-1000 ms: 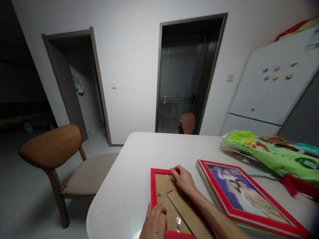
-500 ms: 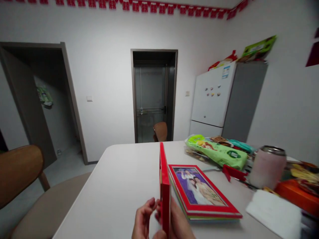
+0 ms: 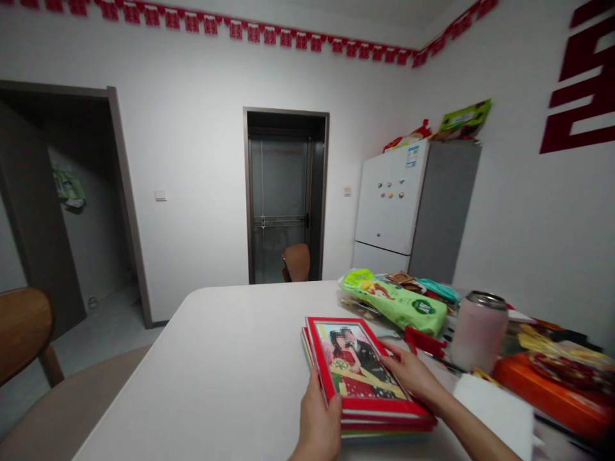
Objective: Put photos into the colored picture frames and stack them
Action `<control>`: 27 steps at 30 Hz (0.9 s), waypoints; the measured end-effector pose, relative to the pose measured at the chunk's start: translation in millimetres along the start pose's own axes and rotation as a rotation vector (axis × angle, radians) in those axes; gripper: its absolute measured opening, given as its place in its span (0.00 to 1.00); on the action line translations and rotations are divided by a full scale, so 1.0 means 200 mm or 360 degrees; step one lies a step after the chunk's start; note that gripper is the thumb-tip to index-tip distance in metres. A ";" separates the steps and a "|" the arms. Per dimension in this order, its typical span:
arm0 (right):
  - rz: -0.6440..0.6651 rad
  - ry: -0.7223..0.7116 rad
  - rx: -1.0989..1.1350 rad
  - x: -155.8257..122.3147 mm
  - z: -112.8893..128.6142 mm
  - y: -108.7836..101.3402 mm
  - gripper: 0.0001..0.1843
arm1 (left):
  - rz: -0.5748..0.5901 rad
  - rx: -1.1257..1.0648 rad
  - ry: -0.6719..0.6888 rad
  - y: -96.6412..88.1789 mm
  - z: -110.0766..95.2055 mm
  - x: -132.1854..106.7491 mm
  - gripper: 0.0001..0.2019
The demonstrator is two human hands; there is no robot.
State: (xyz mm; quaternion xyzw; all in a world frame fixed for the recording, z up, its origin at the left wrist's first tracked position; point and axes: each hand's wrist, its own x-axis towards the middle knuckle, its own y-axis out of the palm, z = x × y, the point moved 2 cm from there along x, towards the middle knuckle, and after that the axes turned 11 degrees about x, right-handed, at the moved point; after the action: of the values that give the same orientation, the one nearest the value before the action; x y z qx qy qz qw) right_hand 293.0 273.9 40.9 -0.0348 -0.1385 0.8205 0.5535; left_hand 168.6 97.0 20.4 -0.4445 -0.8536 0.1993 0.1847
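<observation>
A red picture frame [image 3: 358,352] with a photo of a couple lies face up on top of a stack of frames [image 3: 379,433] on the white table [image 3: 230,365]. My left hand [image 3: 319,413] grips its near left edge, thumb along the front. On the right edge, my right hand [image 3: 414,376] holds the same frame, fingertips on its border. Only the stacked edges of the frames below show, red and green among them.
Right of the frames stand a green tissue pack [image 3: 401,304], a pink canister [image 3: 480,330] and an orange box [image 3: 552,387]. White paper [image 3: 492,410] lies near my right forearm. A wooden chair [image 3: 26,326] is at the left; a refrigerator [image 3: 391,205] stands behind.
The red frame, held upright on edge before, now lies flat on the stack, covering the purple photo. My right hand has moved round to its right side. The view has shifted slightly right.
</observation>
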 end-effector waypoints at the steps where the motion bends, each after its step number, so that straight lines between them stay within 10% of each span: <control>1: 0.0030 0.0004 0.0020 0.00 -0.02 0.00 0.24 | -0.0009 0.0068 0.0004 0.01 0.01 -0.01 0.27; 10: 0.0494 0.0503 0.0600 -0.20 -0.09 0.07 0.26 | 0.0064 0.0175 -0.0069 0.06 0.22 -0.08 0.37; 21: 0.0708 0.0099 0.0548 -0.03 0.14 0.93 0.22 | -0.0436 0.0177 -0.0301 -0.61 0.60 0.22 0.33; 27: 0.0708 -0.0009 0.0403 0.07 0.21 1.10 0.22 | -0.0578 0.0075 -0.0305 -0.73 0.67 0.26 0.32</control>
State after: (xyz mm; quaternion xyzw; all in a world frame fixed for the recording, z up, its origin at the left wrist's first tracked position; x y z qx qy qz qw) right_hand 81.3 202.8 25.0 0.0075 -0.0251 0.9330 0.3589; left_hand -25.6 39.7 -12.9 -0.2578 -0.9285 0.2241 0.1458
